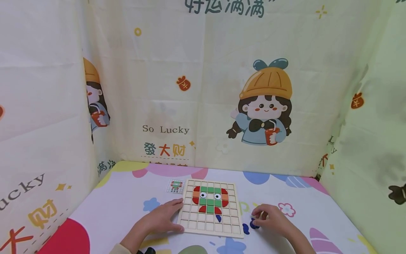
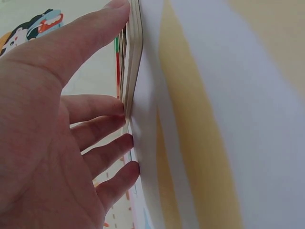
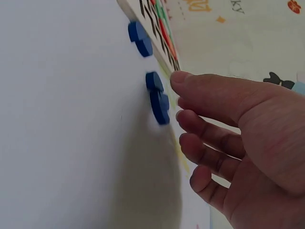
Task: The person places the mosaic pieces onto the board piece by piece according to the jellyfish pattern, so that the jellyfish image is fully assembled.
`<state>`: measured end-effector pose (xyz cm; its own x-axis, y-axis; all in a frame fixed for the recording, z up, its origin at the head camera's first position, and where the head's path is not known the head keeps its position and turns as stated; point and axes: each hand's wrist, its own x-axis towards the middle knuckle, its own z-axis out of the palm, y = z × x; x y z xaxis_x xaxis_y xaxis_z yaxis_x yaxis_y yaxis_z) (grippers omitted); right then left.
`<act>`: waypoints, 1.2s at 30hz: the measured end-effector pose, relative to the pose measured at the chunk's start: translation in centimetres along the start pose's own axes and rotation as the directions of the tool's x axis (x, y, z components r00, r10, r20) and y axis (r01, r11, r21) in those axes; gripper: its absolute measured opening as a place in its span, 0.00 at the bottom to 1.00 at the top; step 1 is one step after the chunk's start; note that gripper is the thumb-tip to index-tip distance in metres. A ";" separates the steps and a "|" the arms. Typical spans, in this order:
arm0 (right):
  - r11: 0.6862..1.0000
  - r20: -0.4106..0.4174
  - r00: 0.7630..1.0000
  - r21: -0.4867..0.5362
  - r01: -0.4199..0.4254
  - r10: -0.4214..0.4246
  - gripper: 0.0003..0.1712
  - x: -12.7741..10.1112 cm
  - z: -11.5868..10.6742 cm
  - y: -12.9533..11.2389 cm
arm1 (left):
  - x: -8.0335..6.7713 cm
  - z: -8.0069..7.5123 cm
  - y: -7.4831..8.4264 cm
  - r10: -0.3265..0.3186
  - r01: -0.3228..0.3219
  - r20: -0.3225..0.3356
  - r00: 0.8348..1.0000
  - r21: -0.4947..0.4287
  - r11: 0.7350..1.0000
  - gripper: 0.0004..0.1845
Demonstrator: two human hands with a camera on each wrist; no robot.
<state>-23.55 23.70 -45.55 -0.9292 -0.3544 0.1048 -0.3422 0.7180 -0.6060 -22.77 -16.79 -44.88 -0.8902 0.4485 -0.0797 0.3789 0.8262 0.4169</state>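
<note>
A wooden grid board point(image 1: 196, 225) lies on the table, with red, green and orange pieces and two eye tiles forming a face shape. One dark blue piece point(image 1: 218, 218) sits tilted below the red pieces. My left hand point(image 1: 165, 215) touches the board's left edge, fingers spread, thumb near the lower corner; the board's rim point(image 2: 135, 52) shows beside the thumb in the left wrist view. My right hand point(image 1: 269, 220) hovers by loose blue pieces point(image 3: 158, 102) right of the board, fingers loosely bent, nothing visibly held. More blue pieces point(image 3: 140, 38) lie nearer the board's edge.
A small printed pattern card point(image 1: 175, 186) lies at the board's upper left. The colourful tablecloth point(image 1: 127, 197) covers the table. Printed cloth walls point(image 1: 209, 106) enclose the back and both sides. A black object point(image 1: 149, 250) shows at the bottom edge near the left wrist.
</note>
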 end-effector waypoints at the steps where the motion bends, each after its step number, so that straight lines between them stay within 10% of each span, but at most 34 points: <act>1: 1.000 0.003 1.000 -0.005 -0.003 0.003 0.12 -0.2 -0.1 0.3 | 0.0 0.0 0.0 0.000 0.000 0.000 1.000 -0.001 1.000 0.48; 16: 0.990 0.027 0.990 0.003 -0.140 0.140 0.14 -0.7 0.4 0.9 | 0.0 0.1 -0.1 0.006 -0.006 -0.002 1.000 0.003 1.000 0.48; 36: 0.997 0.046 0.997 -0.044 -0.058 0.060 0.11 -0.2 0.4 0.5 | 0.2 0.2 -0.3 0.000 0.000 -0.001 1.000 -0.003 1.000 0.48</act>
<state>-23.42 23.88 -46.18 -0.9406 -0.3381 0.0323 -0.2940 0.7626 -0.5762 -23.06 -16.89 -45.21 -0.8903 0.4484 -0.0788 0.3784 0.8252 0.4194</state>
